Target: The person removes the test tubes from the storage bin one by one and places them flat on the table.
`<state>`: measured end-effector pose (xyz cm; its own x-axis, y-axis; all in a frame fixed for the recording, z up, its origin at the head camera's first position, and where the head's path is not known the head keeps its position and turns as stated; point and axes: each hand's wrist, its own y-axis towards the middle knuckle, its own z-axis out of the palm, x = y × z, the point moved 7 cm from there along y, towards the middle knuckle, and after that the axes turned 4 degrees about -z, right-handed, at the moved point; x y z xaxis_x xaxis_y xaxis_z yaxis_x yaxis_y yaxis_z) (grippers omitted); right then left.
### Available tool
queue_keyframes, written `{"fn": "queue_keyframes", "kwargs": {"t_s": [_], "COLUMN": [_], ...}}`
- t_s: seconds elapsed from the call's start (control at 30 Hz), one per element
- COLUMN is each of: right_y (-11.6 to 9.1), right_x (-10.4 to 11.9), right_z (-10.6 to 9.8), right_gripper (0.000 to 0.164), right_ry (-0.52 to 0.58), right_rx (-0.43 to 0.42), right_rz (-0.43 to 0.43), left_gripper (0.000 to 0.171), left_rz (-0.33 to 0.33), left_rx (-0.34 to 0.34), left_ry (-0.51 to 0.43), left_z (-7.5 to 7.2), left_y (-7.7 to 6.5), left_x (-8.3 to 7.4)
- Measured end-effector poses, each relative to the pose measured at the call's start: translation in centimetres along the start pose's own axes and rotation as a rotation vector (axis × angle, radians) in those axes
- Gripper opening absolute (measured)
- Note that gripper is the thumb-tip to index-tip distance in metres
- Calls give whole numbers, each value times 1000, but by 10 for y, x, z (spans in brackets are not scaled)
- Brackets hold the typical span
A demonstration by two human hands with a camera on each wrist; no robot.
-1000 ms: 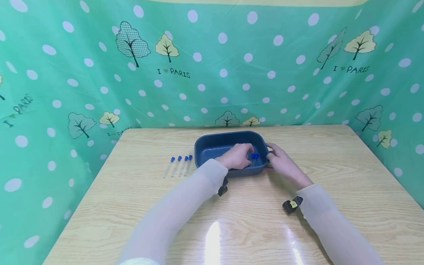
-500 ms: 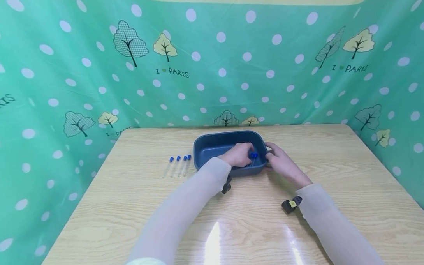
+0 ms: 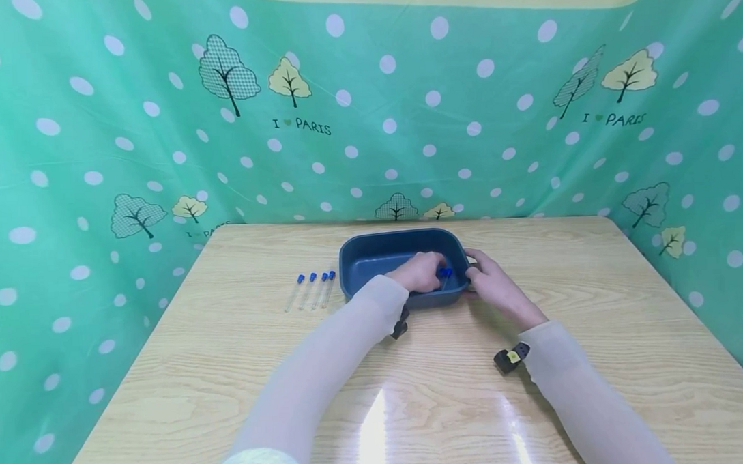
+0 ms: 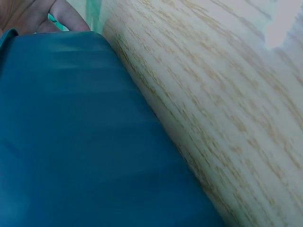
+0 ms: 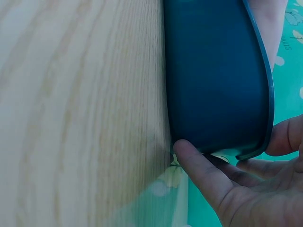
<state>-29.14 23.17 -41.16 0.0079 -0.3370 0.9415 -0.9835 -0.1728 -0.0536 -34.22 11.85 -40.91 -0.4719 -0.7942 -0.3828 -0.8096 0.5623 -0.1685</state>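
Observation:
A dark blue rectangular bin [image 3: 372, 249] with rounded corners stands on the table. My left hand [image 3: 417, 271] reaches down inside it, fingers bent beside the blue-capped clear tubes [image 3: 447, 273] at the bin's right end. Its fingertips are hidden behind the hand, so I cannot tell whether they pinch a tube. My right hand [image 3: 493, 282] grips the bin's right end. In the right wrist view, one finger [image 5: 187, 149] of that hand touches the lower end wall while the thumb lies at the rim. The bin's outer side [image 4: 85, 127] fills much of the left wrist view.
Several more clear tubes [image 3: 312, 292] with blue caps lie in a row on the wooden table [image 3: 451, 393], left of the bin. A green dotted curtain [image 3: 368, 123] hangs behind the table and along both sides.
My left hand shifts very slightly inside the bin, and the blue caps beside it now look closer together. The right hand keeps its hold on the bin's end.

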Motion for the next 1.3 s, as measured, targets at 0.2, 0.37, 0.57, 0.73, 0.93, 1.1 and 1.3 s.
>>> {"fn": "queue_keyframes", "kwargs": {"t_s": [0.2,0.37,0.57,0.73,0.93,1.1,1.3], "right_y": [-1,-1,1,1,0,0,-1], "right_x": [2,3,1,1,1,1,4], "right_z": [1,1,1,2,2,1,2], "right_gripper": [53,53,53,53,53,53,54], "right_ry": [3,2,-2,7,6,2,3], "right_rx": [0,4,0,-1,2,-1,-4], "right_rz": [-9,-11,-12,-13,-14,-14,-25], "left_gripper": [39,39,36,35,34,33,34], "left_rz": [5,-14,-20,-28,-38,-37,-34], "left_rx": [3,15,18,16,22,24,29], "left_ry": [1,-11,-5,-2,21,22,27], "left_z": [0,0,0,1,0,-1,0], "left_y": [-1,-2,-2,-1,-2,-3,-3], "left_x": [3,6,7,7,7,5,5]}}
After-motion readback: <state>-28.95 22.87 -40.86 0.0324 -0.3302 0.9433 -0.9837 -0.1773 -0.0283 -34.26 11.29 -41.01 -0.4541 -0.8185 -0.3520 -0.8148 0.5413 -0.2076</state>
